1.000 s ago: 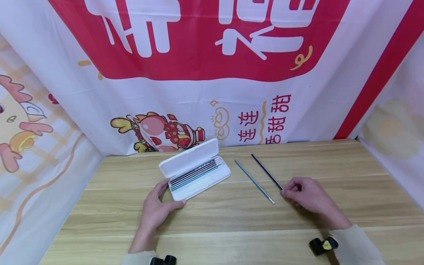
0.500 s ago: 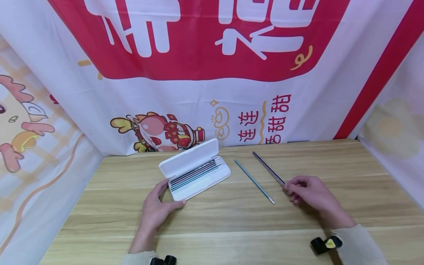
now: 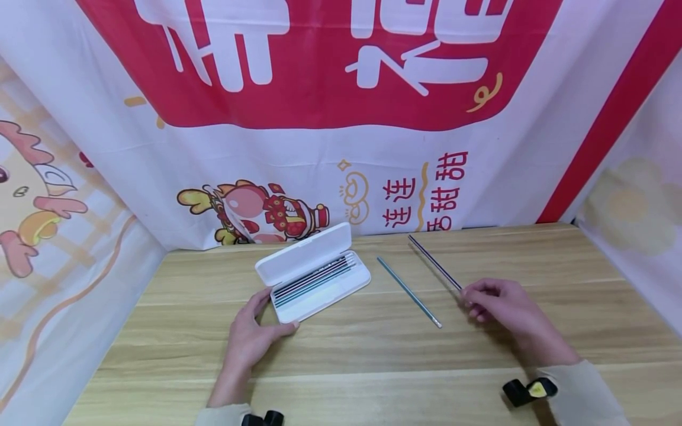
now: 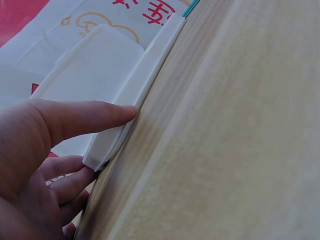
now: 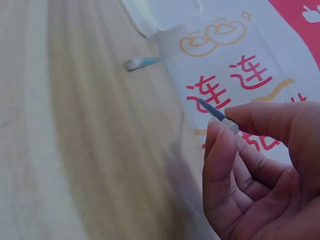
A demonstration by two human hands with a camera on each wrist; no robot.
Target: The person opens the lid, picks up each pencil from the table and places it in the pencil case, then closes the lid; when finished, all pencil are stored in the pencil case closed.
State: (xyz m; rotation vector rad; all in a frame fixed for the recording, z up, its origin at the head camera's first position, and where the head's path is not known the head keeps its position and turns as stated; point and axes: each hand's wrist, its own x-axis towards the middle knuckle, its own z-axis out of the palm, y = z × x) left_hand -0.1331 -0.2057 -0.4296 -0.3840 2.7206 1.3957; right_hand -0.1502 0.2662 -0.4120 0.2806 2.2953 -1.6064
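On the desk (image 3: 373, 355), right side — right hand (image 3: 498, 305) pinches the near end of a dark pencil (image 3: 434, 261), whose far tip has lifted and swung toward the banner over the last second; pickup appears under way. Teal pencil (image 3: 409, 291) lies flat between it and the white case (image 3: 314, 273). Case — lid open, several pencils in a row inside. Left hand (image 3: 250, 337), fingers straight, steadies its near corner.
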